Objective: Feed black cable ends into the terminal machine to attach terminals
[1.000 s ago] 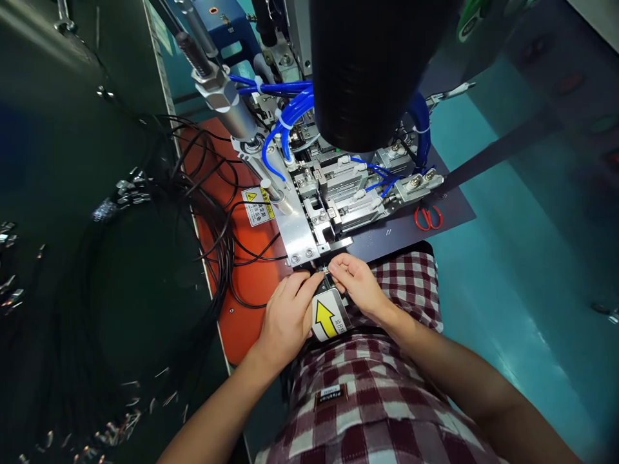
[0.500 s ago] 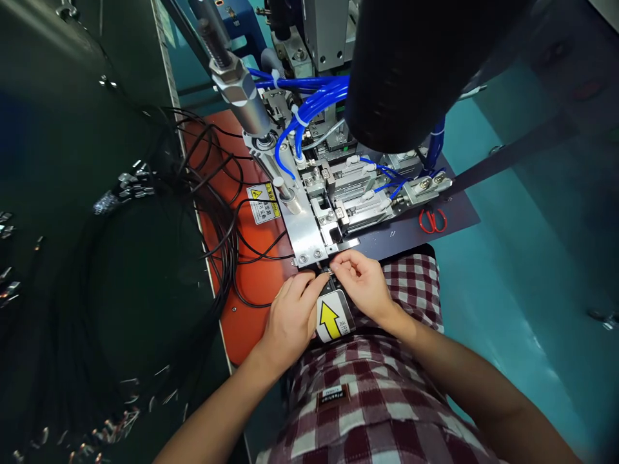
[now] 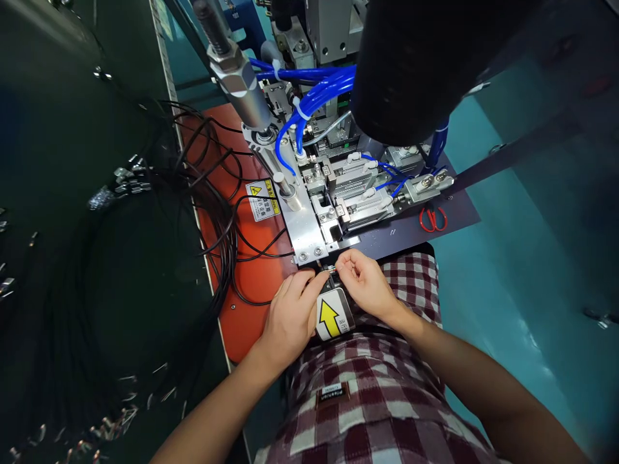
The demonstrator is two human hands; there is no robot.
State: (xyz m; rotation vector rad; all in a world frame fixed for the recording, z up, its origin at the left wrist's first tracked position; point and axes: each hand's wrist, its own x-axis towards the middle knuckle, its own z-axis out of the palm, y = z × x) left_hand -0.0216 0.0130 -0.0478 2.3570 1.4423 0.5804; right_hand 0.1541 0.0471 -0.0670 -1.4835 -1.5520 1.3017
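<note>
My left hand [image 3: 291, 314] is closed at the front edge of the machine, thumb and forefinger pinched on a small shiny metal connector [image 3: 331, 270]. Facing it from the right, my right hand [image 3: 363, 283] has its thumb and forefinger pressed together at the connector's other side; the exact bit in this pinch is too small to tell. Just beneath the fingers sits a black guide block with a white label [image 3: 331, 314] bearing a yellow arrow. Above them, the machine's metal plate [image 3: 307, 238] nearly meets my fingertips.
Black cables [image 3: 225, 238] loop over the orange base [image 3: 256, 277] on the left, with several metal-ended cables on the dark table [image 3: 140, 277]. Red-handled scissors [image 3: 433, 220] lie on the grey plate [image 3: 411, 235]. Blue air hoses [image 3: 319, 90] and a large black cylinder [image 3: 411, 77] overhang the machine.
My right fingertips have drawn slightly away to the right from my left ones, showing more of the small metal connector. My left hand has hardly moved; the view has shifted a little.
</note>
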